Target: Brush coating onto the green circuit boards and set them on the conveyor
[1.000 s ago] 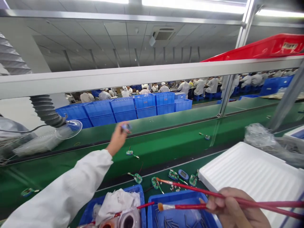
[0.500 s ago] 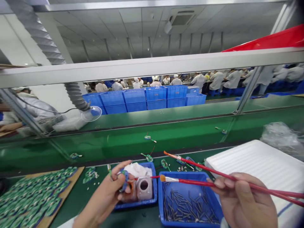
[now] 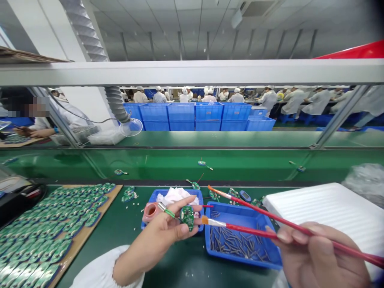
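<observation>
My left hand [image 3: 160, 232] is closed on a small green circuit board [image 3: 187, 218], gripped near its lower edge with the component side showing. A green wire with a silver metal cylinder [image 3: 162, 207] on its end lies across the fingers. My right hand [image 3: 325, 254] grips two red-handled brushes together. The upper brush [image 3: 255, 209] has an orange tip pointing left. The lower brush [image 3: 240, 228] has its tan bristle tip close to the circuit board; whether they touch I cannot tell. Beneath my left hand, a blue tray [image 3: 154, 196] holds a white cloth and a pinkish jar [image 3: 151, 211].
A second blue tray [image 3: 207, 244] holds many thin metal pins. Rows of green boards cover a cardboard sheet [image 3: 72, 248] at left. White foam [image 3: 333, 200] lies at right. Several boards [image 3: 205, 164] sit on the green conveyor [image 3: 168, 164]. A co-worker [image 3: 42, 116] sits far left.
My left hand has turned, and the circuit board now shows its flat face. My view has shifted left. Both brushes stay in my right hand.
</observation>
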Tool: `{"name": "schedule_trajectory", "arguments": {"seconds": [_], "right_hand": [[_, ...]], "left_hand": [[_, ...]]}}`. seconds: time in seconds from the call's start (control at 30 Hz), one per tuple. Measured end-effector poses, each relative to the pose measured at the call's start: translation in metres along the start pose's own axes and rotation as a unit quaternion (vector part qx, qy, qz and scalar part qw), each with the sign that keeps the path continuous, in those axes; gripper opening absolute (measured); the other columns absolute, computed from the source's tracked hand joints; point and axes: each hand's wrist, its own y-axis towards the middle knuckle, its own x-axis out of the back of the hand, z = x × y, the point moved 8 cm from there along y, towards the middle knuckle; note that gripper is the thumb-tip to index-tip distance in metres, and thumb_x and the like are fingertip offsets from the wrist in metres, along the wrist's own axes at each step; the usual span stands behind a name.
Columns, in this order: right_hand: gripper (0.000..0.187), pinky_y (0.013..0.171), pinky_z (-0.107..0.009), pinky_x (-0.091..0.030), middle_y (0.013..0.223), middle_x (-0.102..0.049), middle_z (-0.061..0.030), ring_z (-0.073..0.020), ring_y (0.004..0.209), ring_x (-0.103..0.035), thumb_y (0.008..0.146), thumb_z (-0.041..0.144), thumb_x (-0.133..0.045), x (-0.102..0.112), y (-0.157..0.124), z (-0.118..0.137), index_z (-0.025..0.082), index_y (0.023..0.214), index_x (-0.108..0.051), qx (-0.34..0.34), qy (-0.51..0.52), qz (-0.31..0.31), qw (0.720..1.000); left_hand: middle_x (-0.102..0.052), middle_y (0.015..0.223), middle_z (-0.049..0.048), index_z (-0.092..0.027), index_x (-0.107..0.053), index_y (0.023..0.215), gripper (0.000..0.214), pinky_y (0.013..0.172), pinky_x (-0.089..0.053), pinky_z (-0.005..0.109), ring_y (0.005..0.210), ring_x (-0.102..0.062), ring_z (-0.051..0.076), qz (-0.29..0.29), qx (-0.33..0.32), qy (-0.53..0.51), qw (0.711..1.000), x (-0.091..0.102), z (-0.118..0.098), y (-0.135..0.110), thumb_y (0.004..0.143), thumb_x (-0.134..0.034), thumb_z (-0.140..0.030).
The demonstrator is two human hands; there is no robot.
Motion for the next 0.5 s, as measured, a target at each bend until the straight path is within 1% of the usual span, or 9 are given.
{"name": "schedule_trajectory", "arguments": {"seconds": [0.07,0.2,0.27,0.4,0.5], "right_hand": [[0.006,0.067,-0.027,-0.064,0.084,-0.058,-0.0032,-0.0164,0.071,-0.064,0.100,0.025,-0.073,-0.007,-0.002,0.001,0.020,0.103,-0.069,0.007,-0.001,0.040,0.999],[0.006,0.066,-0.029,-0.064,0.084,-0.058,-0.0037,-0.0184,0.073,-0.065,0.101,0.025,-0.071,-0.019,-0.004,0.003,0.023,0.107,-0.069,0.003,-0.011,0.079,0.997],[0.006,0.065,-0.029,-0.064,0.083,-0.059,-0.0036,-0.0182,0.071,-0.065,0.102,0.024,-0.071,-0.024,-0.004,0.006,0.022,0.107,-0.069,0.015,-0.011,0.089,0.996],[0.006,0.063,-0.031,-0.064,0.081,-0.058,-0.0039,-0.0197,0.070,-0.065,0.103,0.022,-0.067,-0.029,-0.006,0.009,0.021,0.108,-0.069,0.027,-0.016,0.105,0.994],[0.006,0.061,-0.033,-0.063,0.082,-0.058,-0.0055,-0.0213,0.069,-0.065,0.103,0.020,-0.065,-0.029,-0.009,0.012,0.020,0.109,-0.068,0.046,-0.054,0.118,0.991]], "left_hand": [[-0.071,0.118,0.0041,-0.037,-0.075,0.113,0.045,0.090,-0.058,0.036,0.099,-0.070,0.020,0.003,-0.010,0.007,1.000,-0.001,0.000,0.000,0.071,-0.085,-0.026],[-0.069,0.118,0.0043,-0.036,-0.074,0.113,0.055,0.080,-0.061,0.034,0.089,-0.069,0.017,-0.009,-0.016,0.014,1.000,0.000,0.003,0.002,0.062,-0.090,-0.023],[-0.070,0.114,0.0025,-0.037,-0.075,0.112,0.060,0.077,-0.061,0.032,0.083,-0.068,0.015,-0.001,-0.006,0.012,1.000,-0.001,0.006,0.003,0.057,-0.092,-0.019],[-0.072,0.096,-0.0013,-0.038,-0.074,0.113,0.068,0.074,-0.060,0.030,0.077,-0.069,0.014,0.011,0.019,0.011,1.000,-0.001,0.012,0.003,0.053,-0.093,-0.014],[-0.071,0.097,-0.0019,-0.038,-0.074,0.114,0.068,0.074,-0.060,0.031,0.078,-0.070,0.015,0.009,0.021,0.028,0.999,0.001,0.013,0.002,0.053,-0.092,-0.014]]}}
